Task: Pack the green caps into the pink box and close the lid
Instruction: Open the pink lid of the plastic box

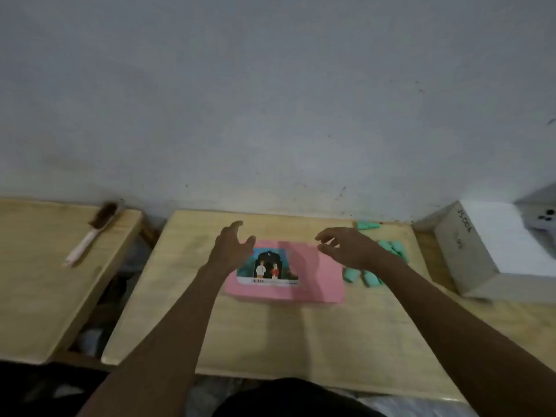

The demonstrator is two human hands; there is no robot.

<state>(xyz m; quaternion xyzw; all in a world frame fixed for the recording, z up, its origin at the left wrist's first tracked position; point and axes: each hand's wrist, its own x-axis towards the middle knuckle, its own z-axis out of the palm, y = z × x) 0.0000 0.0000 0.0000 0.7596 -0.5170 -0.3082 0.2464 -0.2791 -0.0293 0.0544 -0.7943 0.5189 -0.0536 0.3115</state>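
**Both hands spread over the closed pink box**

Head view: The left hand (230, 246) hovers above the far left corner of the pink box (313, 275), fingers spread wide and gripping nothing. The right hand (346, 246) hangs over the box's far right corner, fingers loosely curled and apart, also empty. Whether either hand touches the box cannot be told.

The pink box lies flat near the middle of the wooden surface (270, 335), its lid down, with a picture label (269, 267) on the left part of its top. The green caps (365, 276) lie loose on the surface just beside the box's right side, partly hidden by the right forearm; more lie toward the far right corner.

A white box (493, 251) sits past the right edge. On a separate wooden board to the left, a brush (93, 233) lies near its far edge.
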